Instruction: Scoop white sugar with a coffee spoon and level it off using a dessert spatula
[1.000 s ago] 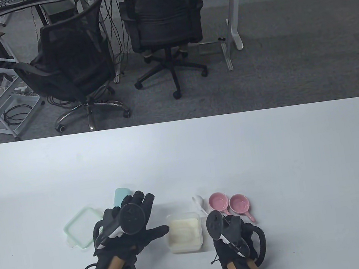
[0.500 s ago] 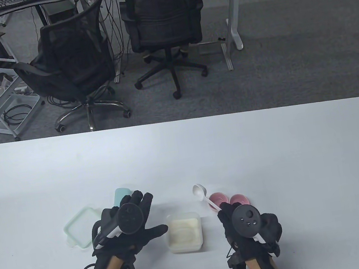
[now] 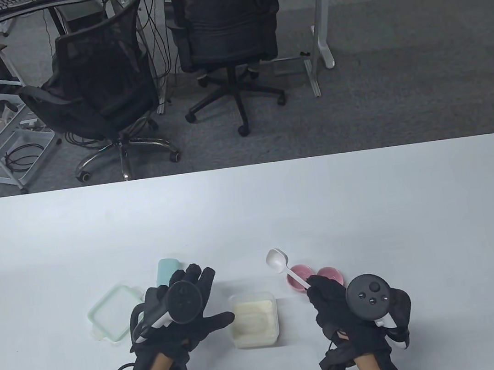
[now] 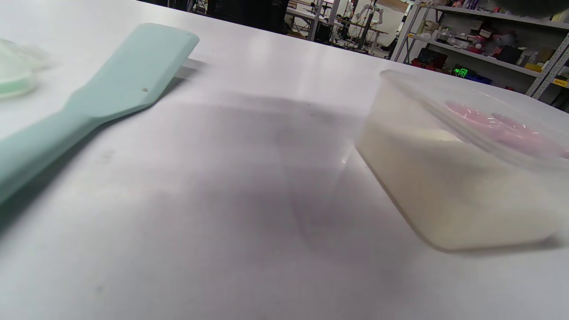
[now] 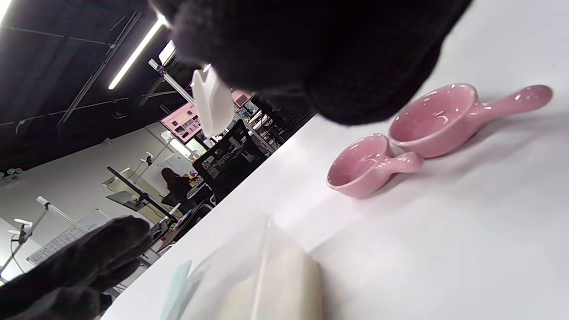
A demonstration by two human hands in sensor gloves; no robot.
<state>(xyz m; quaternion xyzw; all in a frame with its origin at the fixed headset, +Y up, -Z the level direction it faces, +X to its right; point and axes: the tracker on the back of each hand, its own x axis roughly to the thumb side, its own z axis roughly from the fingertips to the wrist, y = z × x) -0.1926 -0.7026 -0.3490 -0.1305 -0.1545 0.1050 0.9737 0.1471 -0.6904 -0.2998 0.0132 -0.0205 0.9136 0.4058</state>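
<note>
An open clear container of white sugar [image 3: 254,318] [image 4: 458,186] [image 5: 266,284] sits near the table's front. My right hand [image 3: 334,304] grips the handle of a white coffee spoon [image 3: 283,266] [image 5: 212,102], lifted with its bowl pointing away, to the right of the container. My left hand [image 3: 187,310] hovers flat with spread fingers just left of the container, over a mint dessert spatula [image 3: 168,269] [image 4: 111,93] that lies on the table. It holds nothing.
A mint container lid [image 3: 112,311] lies left of my left hand. Two small pink handled dishes [image 3: 316,276] [image 5: 426,133] stand right of the container, partly behind my right hand. Office chairs [image 3: 224,35] stand beyond the table's far edge.
My right hand picked the white spoon up from beside the container, turned palm down, and drifted right and slightly nearer. My left hand barely shifted.
</note>
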